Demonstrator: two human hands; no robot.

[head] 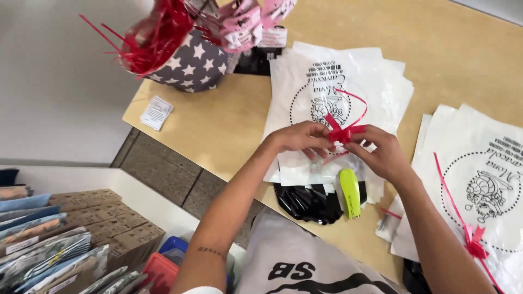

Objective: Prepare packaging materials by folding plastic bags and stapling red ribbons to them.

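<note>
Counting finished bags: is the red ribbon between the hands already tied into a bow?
Looks tied: the red curling ribbon shows bow loops pinched between left hand and right hand.

Star-patterned container (190, 65) and second printed bag (479, 185) cropped by frame edges

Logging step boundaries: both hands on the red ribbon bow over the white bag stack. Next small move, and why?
Probably press the red ribbon bow down onto the top white bag: left hand and right hand pinch it just above the bag, and a finished bag at right already carries its bow flat.
</note>
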